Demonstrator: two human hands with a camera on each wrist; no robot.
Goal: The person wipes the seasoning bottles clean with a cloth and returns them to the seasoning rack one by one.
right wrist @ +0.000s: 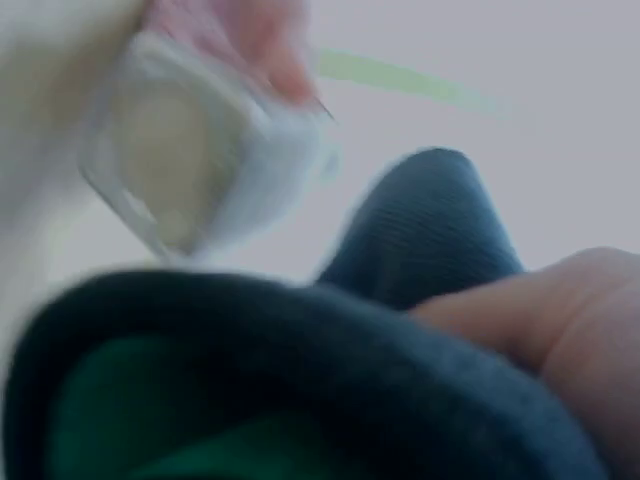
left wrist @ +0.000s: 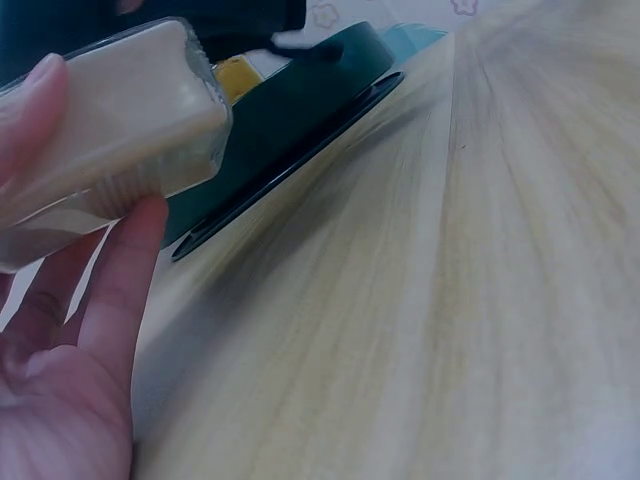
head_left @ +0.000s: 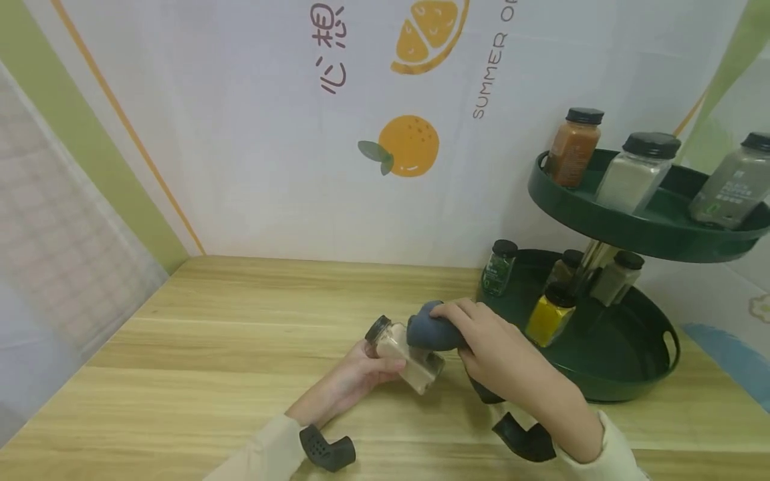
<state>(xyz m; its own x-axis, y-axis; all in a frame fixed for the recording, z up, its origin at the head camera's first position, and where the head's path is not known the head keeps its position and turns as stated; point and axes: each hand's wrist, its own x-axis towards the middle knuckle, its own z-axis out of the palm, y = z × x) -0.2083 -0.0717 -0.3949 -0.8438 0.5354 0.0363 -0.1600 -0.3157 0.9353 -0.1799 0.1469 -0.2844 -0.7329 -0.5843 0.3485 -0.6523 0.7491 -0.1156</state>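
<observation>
My left hand (head_left: 355, 379) grips a square glass spice jar (head_left: 404, 347) with a black lid and pale beige powder inside. The jar is tilted above the table, its base toward the right. A bunched dark blue cloth (head_left: 438, 331) is held in my right hand (head_left: 490, 341), close against the jar's upper side in the head view. In the left wrist view, fingers and thumb lie around the jar (left wrist: 120, 120). The right wrist view is blurred; there the cloth (right wrist: 420, 230) hangs in folds near the jar's base (right wrist: 170, 160).
A two-tier dark green round rack (head_left: 631, 364) stands at the right. Its upper tray (head_left: 650, 234) bears an orange-brown jar (head_left: 574, 150) and other black-lidded jars. On the lower tray are a yellow jar (head_left: 550, 317), a green-labelled jar (head_left: 498, 268) and others. A printed curtain (head_left: 271, 167) hangs behind the wooden table (head_left: 198, 347).
</observation>
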